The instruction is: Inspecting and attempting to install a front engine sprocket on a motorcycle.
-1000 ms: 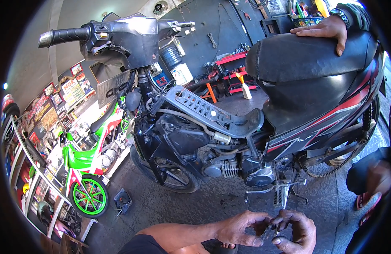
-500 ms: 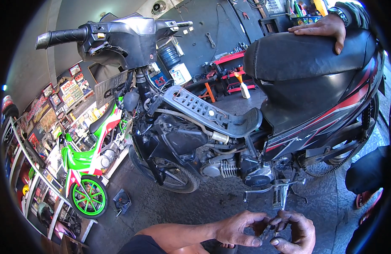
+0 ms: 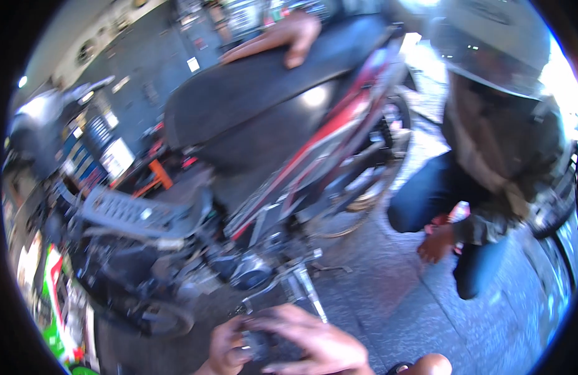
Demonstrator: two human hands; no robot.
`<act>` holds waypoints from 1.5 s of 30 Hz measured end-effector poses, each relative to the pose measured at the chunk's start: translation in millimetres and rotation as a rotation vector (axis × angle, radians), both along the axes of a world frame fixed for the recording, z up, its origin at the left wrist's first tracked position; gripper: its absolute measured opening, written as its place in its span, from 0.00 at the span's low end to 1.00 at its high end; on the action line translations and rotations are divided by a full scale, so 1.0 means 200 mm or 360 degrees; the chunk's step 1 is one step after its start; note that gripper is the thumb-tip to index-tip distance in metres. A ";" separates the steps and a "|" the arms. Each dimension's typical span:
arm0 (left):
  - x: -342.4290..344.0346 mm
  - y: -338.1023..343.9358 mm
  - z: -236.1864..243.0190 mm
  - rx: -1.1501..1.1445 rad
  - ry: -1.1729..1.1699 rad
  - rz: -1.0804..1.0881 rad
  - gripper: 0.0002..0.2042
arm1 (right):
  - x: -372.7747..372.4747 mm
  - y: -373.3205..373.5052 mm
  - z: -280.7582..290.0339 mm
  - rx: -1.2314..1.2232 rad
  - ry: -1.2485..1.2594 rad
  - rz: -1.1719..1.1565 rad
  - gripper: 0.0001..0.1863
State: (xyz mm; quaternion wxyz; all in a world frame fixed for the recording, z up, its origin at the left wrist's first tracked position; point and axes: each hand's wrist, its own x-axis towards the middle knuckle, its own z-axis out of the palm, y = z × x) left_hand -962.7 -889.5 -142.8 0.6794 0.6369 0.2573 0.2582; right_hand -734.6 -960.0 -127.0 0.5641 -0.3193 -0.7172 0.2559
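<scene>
At the lower middle my left hand (image 3: 225, 348) is closed round a small dark part (image 3: 259, 347) with a shiny metal end; blur hides its exact kind. My right hand (image 3: 323, 342) curves over it from the right, its fingers reaching to the left hand and its thumb below, closed about the same part. Both hands are in front of the motorbike's engine (image 3: 250, 273), near its foot pegs. A bright metal bar (image 3: 311, 294) stands just above my right hand; I cannot tell whether it belongs to the bike.
The black motorbike seat (image 3: 257, 87) has another person's hand (image 3: 295, 36) resting on it. That person, in a helmet (image 3: 492, 47), crouches at the right, the other hand (image 3: 436, 244) hanging low. A grey footboard (image 3: 132, 212) lies left of the seat. Dark paving (image 3: 389, 312) stretches to the right.
The view has swung right, so the bike sits farther left and the helmeted person shows more fully. My hands have come closer together, the right now over the left, with the small part between them.
</scene>
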 end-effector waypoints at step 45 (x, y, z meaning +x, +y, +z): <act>-0.03 -0.03 -0.06 -0.0504 -0.0348 0.0389 0.37 | -0.13 -0.05 0.01 0.0052 -0.0109 -0.0421 0.37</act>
